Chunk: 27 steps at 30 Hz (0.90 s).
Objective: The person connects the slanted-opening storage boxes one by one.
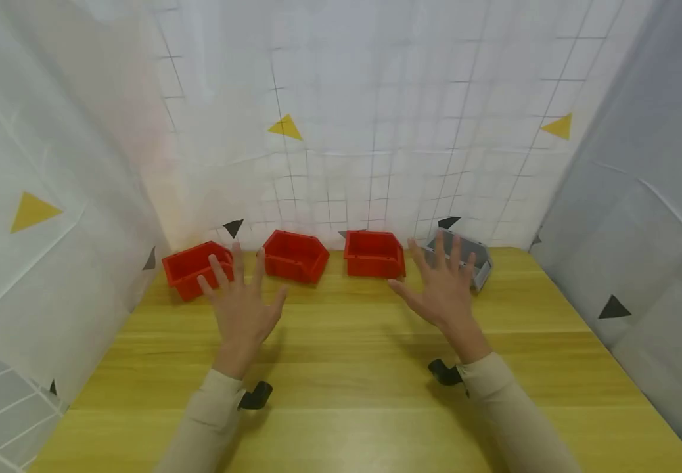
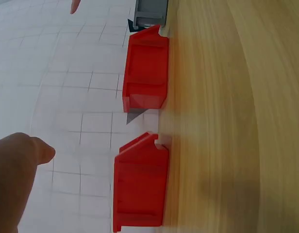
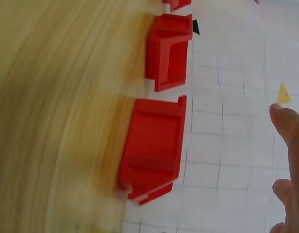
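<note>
both spread and holding nothing, my left hand [image 1: 242,314] and right hand [image 1: 445,295] could bump a red bin [image 1: 190,270] or the grey bin [image 1: 482,257] (set askew) by reaching too low.

I see the tabletop [image 1: 341,368] beneath both hands, four bins along its far edge. Ahead of my left hand [image 1: 242,314], the first bin [image 1: 192,265] lies leftward, the second bin [image 1: 296,255] rightward. Ahead of my right hand [image 1: 444,295], the third bin [image 1: 374,253] lies leftward, the fourth bin [image 1: 481,256] slightly rightward. A sheet [image 1: 341,184] stands behind them.
</note>
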Available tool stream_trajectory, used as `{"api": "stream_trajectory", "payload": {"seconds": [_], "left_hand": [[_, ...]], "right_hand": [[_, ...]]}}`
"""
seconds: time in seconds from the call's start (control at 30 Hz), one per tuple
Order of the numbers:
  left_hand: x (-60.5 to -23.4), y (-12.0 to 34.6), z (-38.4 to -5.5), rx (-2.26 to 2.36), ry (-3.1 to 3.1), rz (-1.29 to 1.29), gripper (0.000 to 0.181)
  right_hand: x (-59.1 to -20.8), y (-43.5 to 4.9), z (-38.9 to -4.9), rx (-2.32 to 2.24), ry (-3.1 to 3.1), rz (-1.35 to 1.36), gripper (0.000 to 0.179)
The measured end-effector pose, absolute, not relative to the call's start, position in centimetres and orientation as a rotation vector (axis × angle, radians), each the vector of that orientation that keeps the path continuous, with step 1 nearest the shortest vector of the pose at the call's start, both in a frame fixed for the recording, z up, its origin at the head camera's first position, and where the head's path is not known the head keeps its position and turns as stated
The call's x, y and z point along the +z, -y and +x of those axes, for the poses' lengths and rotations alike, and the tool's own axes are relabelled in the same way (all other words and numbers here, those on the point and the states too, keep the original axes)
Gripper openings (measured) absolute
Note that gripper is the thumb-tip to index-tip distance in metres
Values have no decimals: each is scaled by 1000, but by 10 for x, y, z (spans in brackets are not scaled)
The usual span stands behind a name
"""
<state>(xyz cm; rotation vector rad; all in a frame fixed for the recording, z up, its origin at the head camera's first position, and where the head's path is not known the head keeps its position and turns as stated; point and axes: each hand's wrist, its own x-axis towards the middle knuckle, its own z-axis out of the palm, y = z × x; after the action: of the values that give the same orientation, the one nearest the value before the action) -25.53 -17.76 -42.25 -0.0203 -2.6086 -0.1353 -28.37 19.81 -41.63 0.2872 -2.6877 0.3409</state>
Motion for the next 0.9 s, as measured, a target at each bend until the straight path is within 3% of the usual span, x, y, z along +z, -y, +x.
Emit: {"api": "stream_trajectory", "payload": {"seconds": [0.9], "left_hand": [[-436,299,-268,-354,2695,137,96]], "right_hand": [[-398,-78,-342,687,2761,759,84]]}}
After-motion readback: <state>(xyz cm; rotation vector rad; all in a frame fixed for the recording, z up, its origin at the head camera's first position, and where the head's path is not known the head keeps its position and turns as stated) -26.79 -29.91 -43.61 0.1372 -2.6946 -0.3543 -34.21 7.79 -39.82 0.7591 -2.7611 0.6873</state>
